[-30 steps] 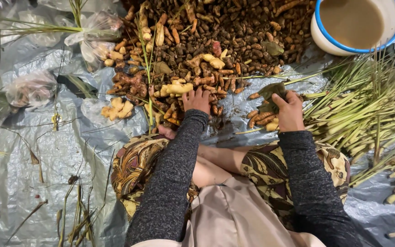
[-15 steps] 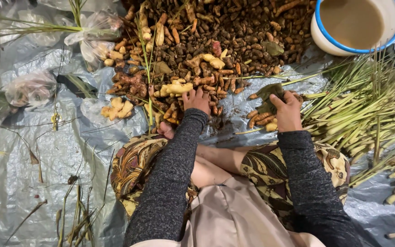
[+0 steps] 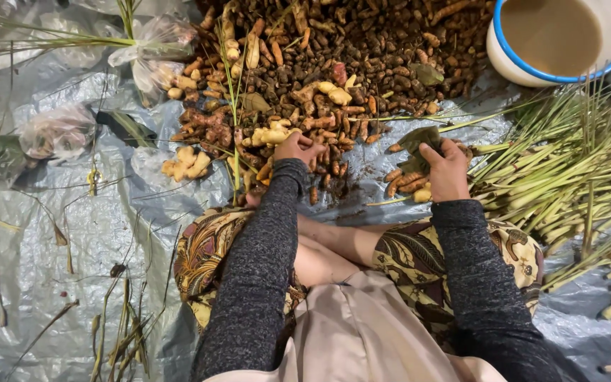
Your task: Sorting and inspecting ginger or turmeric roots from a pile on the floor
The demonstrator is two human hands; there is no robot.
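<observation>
Sorting through a pile of brown and yellow rhizomes on a grey tarp. Left hand rests at the pile's near edge, fingers curled closed over a few pieces, much as a second ago. Right hand has shifted slightly, pinching a green leaf above a small separate cluster. Judgement: picking debris continues. Beyond the right hand: lemongrass stalks, white basin.

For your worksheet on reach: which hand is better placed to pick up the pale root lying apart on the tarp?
Left. The left hand is nearer the pale root; the right hand rests on a leaf, farther off.
</observation>
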